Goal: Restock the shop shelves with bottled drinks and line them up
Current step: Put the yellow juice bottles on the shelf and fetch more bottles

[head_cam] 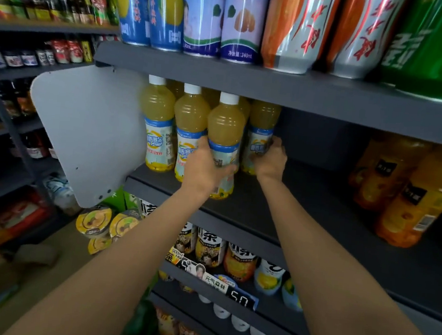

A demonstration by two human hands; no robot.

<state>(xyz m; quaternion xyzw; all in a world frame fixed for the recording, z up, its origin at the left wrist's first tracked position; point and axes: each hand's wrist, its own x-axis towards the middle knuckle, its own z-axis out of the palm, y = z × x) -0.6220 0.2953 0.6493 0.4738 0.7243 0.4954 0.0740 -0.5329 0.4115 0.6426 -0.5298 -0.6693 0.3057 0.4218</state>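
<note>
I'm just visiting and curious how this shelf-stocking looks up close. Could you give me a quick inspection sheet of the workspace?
Surface: dark shelf, bare in the middle.
Job's things: yellow bottles in a row at the left; orange bottles at the right.
Clutter: nothing seen.
Grippers: left hand grips the front bottle; right hand holds the bottle behind.
Cables: nothing seen.
Surroundings: cans above, grey side panel, more drinks below.

Centre of frame: left hand (204,165) grips a front-row yellow drink bottle (223,140) on the dark shelf (304,216); right hand (270,160) grips a rear bottle (261,133). Orange bottles (401,190) stand at right, well apart.
</note>
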